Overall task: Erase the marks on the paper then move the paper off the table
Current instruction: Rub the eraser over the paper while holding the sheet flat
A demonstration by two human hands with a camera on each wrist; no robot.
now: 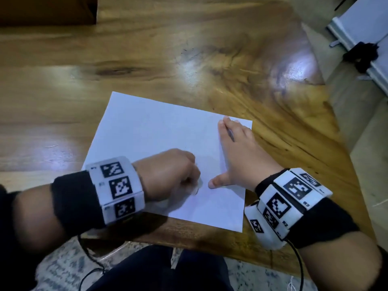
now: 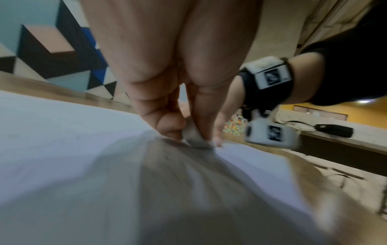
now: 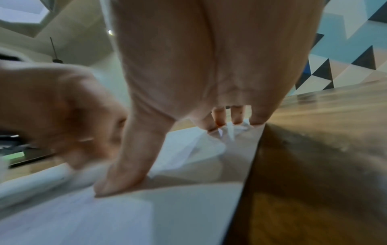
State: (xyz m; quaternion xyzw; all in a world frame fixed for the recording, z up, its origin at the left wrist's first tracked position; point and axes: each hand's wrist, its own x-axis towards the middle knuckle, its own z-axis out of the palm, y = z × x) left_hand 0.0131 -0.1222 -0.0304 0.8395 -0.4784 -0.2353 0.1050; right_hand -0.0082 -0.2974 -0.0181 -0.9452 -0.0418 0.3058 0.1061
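Observation:
A white sheet of paper point(image 1: 155, 139) lies on the wooden table point(image 1: 147, 59) near its front right corner. My left hand point(image 1: 178, 173) pinches a small white eraser point(image 2: 193, 135) and holds its tip down on the paper's near middle; the hand is motion-blurred. My right hand point(image 1: 233, 152) lies flat with fingers spread on the paper's right side, thumb pointing left toward the eraser. The paper point(image 3: 104, 215) shows under the right thumb point(image 3: 125, 165) in the right wrist view. No marks are legible on the sheet.
The table's right edge point(image 1: 344, 143) runs close to my right wrist, with floor beyond it. A white appliance with a black object point(image 1: 365, 53) stands at the upper right. My dark-clothed lap point(image 1: 168, 269) is below the front edge.

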